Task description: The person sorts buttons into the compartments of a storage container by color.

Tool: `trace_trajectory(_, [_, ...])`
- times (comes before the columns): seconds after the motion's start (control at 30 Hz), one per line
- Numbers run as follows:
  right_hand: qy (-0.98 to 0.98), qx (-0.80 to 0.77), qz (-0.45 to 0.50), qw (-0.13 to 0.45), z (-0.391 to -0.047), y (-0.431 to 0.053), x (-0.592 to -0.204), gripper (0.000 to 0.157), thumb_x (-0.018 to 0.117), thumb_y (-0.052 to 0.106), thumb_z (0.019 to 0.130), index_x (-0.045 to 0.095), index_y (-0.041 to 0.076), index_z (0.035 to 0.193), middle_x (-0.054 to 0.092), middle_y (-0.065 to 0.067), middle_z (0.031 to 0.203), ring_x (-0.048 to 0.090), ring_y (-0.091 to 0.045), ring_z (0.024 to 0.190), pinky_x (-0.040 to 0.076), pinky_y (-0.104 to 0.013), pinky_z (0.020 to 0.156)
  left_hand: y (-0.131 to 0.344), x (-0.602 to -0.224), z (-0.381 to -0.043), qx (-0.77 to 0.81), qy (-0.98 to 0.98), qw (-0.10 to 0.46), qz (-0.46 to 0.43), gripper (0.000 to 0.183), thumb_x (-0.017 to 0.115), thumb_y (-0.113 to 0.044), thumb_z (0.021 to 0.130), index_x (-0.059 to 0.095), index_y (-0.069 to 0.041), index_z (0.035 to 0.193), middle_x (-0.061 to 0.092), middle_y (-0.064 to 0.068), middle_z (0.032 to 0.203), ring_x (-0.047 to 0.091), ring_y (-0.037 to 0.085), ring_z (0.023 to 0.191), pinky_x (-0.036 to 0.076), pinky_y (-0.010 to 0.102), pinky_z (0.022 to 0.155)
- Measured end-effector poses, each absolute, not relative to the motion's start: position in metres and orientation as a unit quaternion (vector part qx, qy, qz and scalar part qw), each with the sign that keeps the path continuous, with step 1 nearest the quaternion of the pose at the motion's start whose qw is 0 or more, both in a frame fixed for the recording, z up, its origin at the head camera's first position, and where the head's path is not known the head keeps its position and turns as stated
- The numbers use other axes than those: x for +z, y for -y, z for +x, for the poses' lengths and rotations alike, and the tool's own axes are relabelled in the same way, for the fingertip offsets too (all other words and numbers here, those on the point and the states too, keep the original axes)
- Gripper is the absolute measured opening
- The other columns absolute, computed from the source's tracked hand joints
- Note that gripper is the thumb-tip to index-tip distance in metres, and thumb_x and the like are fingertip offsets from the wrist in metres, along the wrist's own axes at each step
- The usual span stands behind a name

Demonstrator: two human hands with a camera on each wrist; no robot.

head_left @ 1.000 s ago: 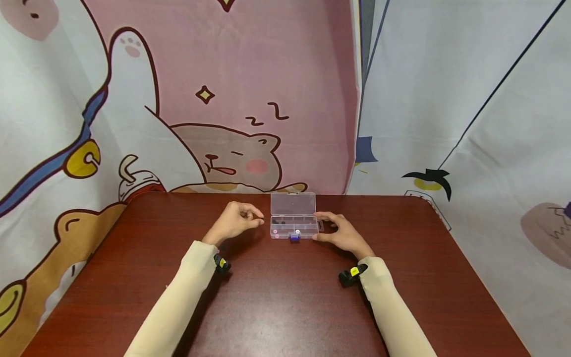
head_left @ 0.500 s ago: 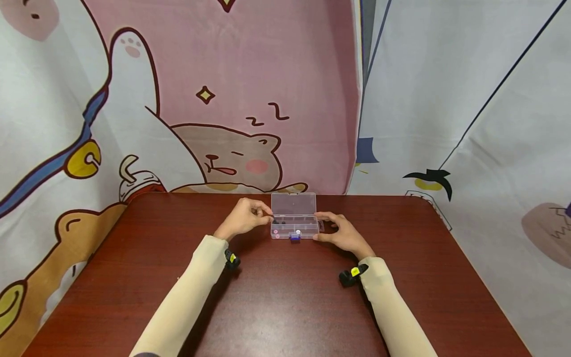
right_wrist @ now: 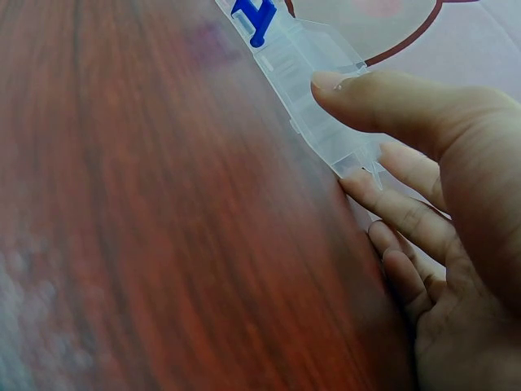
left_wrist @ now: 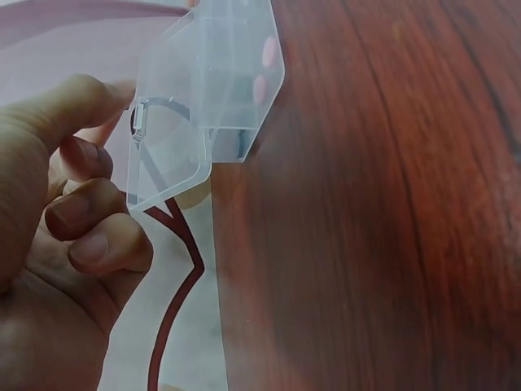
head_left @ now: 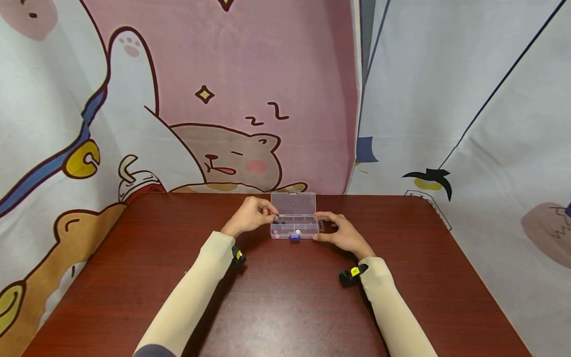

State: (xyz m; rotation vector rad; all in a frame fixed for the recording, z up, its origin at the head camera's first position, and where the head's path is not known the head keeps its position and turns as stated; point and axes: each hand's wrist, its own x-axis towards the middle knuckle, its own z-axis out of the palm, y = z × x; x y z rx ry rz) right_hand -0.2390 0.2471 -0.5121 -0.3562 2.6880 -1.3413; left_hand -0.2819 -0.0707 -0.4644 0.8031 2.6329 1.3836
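Clear box ctr. of worktop, both hands at its ends

Far L: cartoon-print cloth (head_left: 250,59) behind the worktop (head_left: 285,297), w/ a yellow bell print (head_left: 83,158). Next, a cream L sleeve (head_left: 187,292), dk grey patch (head_left: 154,351) at the bottom of the pic, & a black-&-yellow wrist unit (head_left: 238,257) at the cuff.

L hand (head_left: 250,215): at the box's L end, thumb & index tips close tog. by the rear L corner; other fingers curled in the L wrist view. Can't tell if its grip has anything in it.

Clear box (head_left: 308,236): on worktop nr. the back edge, lid (head_left: 293,204) raised at the rear, inside split into small compts. L to R: black bits (head_left: 275,222) in the rear row, L part; 2 pink beads (head_left: 276,234) at the front L; 1 white bit (head_left: 298,232) front, approx. mid; blue latch (head_left: 295,239) on the front, just below it.

R hand (head_left: 341,233): grip clamped on the box's R end, thumb at front, fingers at rear.

Then R wrist unit (head_left: 352,275), also black/yellow, & cream R sleeve (head_left: 397,307). Far R: black bird print (head_left: 430,176) on white cloth (head_left: 499,134).
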Motion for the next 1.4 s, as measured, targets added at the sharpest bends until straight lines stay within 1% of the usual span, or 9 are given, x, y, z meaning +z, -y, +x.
trace_trajectory(0.27, [-0.888, -0.442, -0.115, 0.058, -0.240, -0.247, -0.514, 0.067, 0.088, 0.042, 0.079, 0.060, 0.033, 0.140, 0.059, -0.001, 0.139, 0.047, -0.024, 0.130, 0.038, -0.048, 0.110, 0.066, -0.465, -0.285, 0.434, -0.860, 0.032, 0.265, 0.005, 0.080, -0.007, 0.087, 0.080, -0.010, 0.091, 0.057, -0.001, 0.064, 0.045, 0.008, 0.058, 0.034, 0.022, 0.053])
trace_trajectory(0.5, [-0.886, -0.444, -0.118, 0.057, -0.240, -0.247, -0.513, 0.068, 0.088, 0.041, 0.080, 0.059, 0.033, 0.141, 0.059, -0.002, 0.141, 0.046, -0.026, 0.132, 0.038, -0.051, 0.111, 0.064, -0.466, -0.287, 0.426, -0.865, 0.031, 0.264, 0.004, 0.081, -0.009, 0.087, 0.080, -0.010, 0.091, 0.057, -0.002, 0.062, 0.046, 0.008, 0.058, 0.035, 0.022, 0.053])
trace_trajectory(0.8, [-0.887, -0.444, -0.118, 0.056, -0.241, -0.248, -0.512, 0.068, 0.088, 0.041, 0.079, 0.059, 0.034, 0.140, 0.060, -0.001, 0.141, 0.045, -0.027, 0.132, 0.038, -0.050, 0.111, 0.062, -0.466, -0.290, 0.405, -0.875, 0.032, 0.264, 0.005, 0.080, -0.011, 0.088, 0.079, -0.010, 0.093, 0.053, -0.003, 0.061, 0.047, 0.008, 0.058, 0.036, 0.023, 0.056])
trace_trajectory(1.03, [-0.890, -0.438, -0.117, 0.059, -0.240, -0.247, -0.513, 0.068, 0.087, 0.041, 0.080, 0.059, 0.032, 0.141, 0.059, -0.002, 0.142, 0.045, -0.027, 0.132, 0.039, -0.050, 0.111, 0.064, -0.461, -0.292, 0.396, -0.874, 0.021, 0.280, 0.016, 0.083, -0.016, 0.087, 0.078, -0.006, 0.099, 0.055, -0.001, 0.064, 0.047, 0.010, 0.058, 0.037, 0.024, 0.056])
trace_trajectory(1.17, [-0.890, -0.438, -0.116, 0.058, -0.241, -0.247, -0.513, 0.069, 0.087, 0.041, 0.080, 0.059, 0.031, 0.142, 0.059, -0.003, 0.142, 0.046, -0.027, 0.131, 0.039, -0.051, 0.111, 0.067, -0.456, -0.294, 0.390, -0.876, 0.015, 0.283, 0.023, 0.082, -0.022, 0.088, 0.078, -0.006, 0.104, 0.058, 0.001, 0.067, 0.047, 0.011, 0.058, 0.037, 0.025, 0.054])
trace_trajectory(1.4, [-0.891, -0.435, -0.114, 0.062, -0.242, -0.248, -0.513, 0.069, 0.087, 0.045, 0.080, 0.058, 0.033, 0.142, 0.058, -0.003, 0.141, 0.045, -0.027, 0.132, 0.039, -0.052, 0.112, 0.078, -0.447, -0.293, 0.379, -0.882, 0.011, 0.280, 0.034, 0.082, -0.033, 0.089, 0.077, -0.007, 0.110, 0.062, 0.001, 0.075, 0.052, 0.014, 0.065, 0.041, 0.027, 0.059])
